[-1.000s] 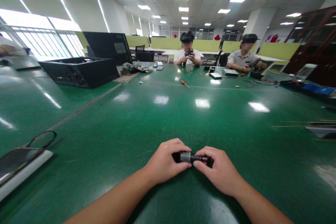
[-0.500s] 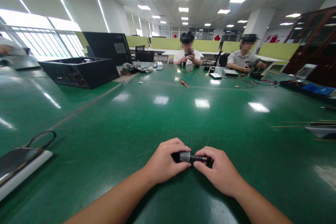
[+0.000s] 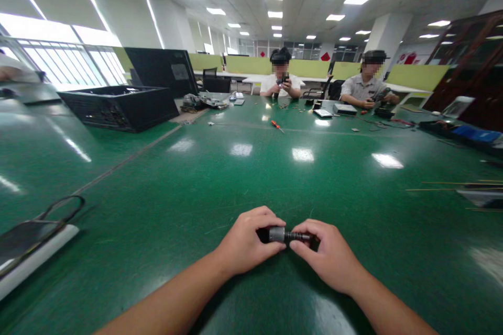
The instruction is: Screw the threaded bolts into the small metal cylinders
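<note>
A dark cylindrical part with a grey collar and a ribbed, spring-like shaft lies level between my two hands, low in the middle of the view. My left hand is closed round its collar end, thumb below and fingers above. The ribbed shaft is pinched at the other end by my right hand. Both ends of the part are partly hidden by the palms. Beneath the hands is the green tabletop.
An orange-handled screwdriver lies further up the table. A black computer case stands at left, nearer a phone-like device on a white block. Thin rods lie at right. Two people sit opposite, handling small items.
My hands and the cylindrical part stay in the same place. Across the table, the seated people's heads and hands have shifted very slightly.
</note>
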A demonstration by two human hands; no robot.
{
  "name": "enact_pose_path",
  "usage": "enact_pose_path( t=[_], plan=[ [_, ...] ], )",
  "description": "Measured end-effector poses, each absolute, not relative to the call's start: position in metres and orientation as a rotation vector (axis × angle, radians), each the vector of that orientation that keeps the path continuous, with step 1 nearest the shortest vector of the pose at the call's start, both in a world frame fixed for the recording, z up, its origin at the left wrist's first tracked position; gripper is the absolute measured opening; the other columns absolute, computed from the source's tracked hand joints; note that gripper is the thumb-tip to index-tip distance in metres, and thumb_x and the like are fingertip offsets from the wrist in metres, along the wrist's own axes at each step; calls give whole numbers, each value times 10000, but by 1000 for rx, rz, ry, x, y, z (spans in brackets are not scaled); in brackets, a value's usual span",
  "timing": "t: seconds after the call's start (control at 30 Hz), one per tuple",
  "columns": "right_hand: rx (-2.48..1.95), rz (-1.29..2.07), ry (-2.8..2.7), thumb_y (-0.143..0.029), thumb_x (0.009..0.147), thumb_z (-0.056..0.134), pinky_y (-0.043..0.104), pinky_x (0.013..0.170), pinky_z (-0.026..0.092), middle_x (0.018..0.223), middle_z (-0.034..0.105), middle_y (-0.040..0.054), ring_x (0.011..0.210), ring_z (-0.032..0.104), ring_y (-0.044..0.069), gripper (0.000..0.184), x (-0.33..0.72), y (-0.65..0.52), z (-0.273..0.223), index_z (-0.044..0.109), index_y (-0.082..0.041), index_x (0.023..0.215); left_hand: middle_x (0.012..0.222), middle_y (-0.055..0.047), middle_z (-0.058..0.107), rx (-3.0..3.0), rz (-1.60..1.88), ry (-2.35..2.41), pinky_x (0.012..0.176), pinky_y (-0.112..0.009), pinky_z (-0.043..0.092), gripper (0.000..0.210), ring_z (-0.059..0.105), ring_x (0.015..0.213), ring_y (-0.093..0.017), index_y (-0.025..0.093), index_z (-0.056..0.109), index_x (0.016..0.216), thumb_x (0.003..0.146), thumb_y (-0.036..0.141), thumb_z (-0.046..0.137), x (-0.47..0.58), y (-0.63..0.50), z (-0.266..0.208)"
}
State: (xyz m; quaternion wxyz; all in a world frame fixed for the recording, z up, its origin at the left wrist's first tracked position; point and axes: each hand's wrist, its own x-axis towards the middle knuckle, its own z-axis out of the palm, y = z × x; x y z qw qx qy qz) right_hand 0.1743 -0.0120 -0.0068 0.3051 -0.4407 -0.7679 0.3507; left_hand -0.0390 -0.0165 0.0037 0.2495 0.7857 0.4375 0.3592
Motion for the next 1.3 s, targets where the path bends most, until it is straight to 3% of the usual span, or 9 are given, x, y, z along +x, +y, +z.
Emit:
enact_pose_path(
  t=[1.3],
  plan=[
    [-1171,929,-1997,-274,861,657,277,662,414,766,669,6,716,599,169,100,175,-9,-9,739,-217,860,894,-30,688,2114,991,1208,742,-261,484,247,647,829,-162,211,747,946,708,159,789,-40,-16,5]
  ],
)
